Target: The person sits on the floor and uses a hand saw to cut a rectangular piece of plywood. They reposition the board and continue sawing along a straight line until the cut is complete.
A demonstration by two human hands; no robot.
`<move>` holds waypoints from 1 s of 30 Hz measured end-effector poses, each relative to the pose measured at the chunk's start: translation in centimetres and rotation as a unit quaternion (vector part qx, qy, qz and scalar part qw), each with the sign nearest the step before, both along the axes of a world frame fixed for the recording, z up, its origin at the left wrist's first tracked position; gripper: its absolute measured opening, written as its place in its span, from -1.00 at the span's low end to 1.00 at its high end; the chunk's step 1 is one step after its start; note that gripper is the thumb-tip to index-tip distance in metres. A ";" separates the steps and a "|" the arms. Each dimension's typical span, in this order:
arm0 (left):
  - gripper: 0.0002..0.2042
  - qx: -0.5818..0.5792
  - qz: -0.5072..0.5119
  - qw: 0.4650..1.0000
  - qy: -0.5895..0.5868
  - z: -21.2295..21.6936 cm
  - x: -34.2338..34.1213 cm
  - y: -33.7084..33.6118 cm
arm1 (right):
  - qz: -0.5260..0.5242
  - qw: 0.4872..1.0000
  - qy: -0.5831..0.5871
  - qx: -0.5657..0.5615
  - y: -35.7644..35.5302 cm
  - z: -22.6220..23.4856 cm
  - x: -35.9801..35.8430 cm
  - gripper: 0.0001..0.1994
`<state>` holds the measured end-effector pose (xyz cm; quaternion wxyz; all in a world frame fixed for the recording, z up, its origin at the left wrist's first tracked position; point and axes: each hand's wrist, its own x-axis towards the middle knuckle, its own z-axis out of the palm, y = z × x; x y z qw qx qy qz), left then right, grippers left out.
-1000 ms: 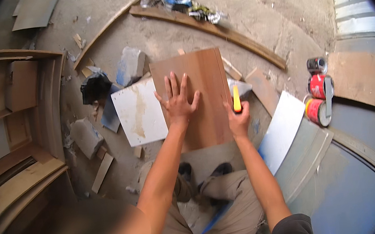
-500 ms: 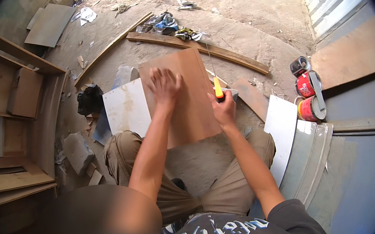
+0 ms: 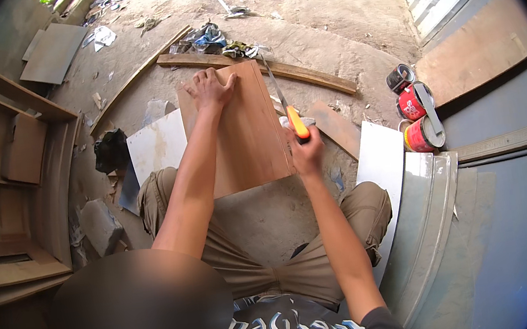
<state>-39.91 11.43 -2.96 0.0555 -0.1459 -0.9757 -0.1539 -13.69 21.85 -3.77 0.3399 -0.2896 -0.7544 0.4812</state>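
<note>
A person crouches on a dusty concrete floor [image 3: 337,17] over a brown wooden board [image 3: 243,134], a handsaw [image 3: 283,103] at its right edge. The left hand [image 3: 210,91] lies flat with fingers spread wide on the board's far left corner, pinning it down. The right hand [image 3: 306,154] is closed around the saw's orange-and-black handle at the board's near right corner; the thin blade runs away from the hand along the right edge toward the far end. The board lies between the knees and a long curved timber strip [image 3: 265,69] on the ground beyond it, with a white panel [image 3: 157,146] just beside it on the left. To the right stand two red cans and a smaller dark one [image 3: 416,113], a stick resting across the red ones; a pale sheet [image 3: 378,157] leans near the right knee. Wooden frames and offcuts [image 3: 5,150] line the left side. The work in hand looks like a lengthwise cut down the board's right margin, seemingly at or near its start, though whether the teeth are already in the wood cannot be told. By this view, the next stroke calls for steady downward pressure from the braced hand and a straight pull that keeps the blade on line with the edge
</note>
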 end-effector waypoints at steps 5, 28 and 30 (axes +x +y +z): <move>-0.06 0.001 -0.010 1.000 -0.010 1.0 -1.8 -1.1 | 0.069 0.979 0.048 -0.185 -1.6 5.0 9.2 -0.71; -0.09 -0.061 -0.001 0.989 -0.134 3.0 -3.1 7.6 | 0.009 0.994 -0.030 -0.109 -8.5 7.8 19.0 -0.73; -0.12 -0.045 -0.008 0.987 -0.156 3.1 -4.0 7.7 | 0.014 0.995 -0.041 -0.086 -8.6 7.9 19.7 -0.74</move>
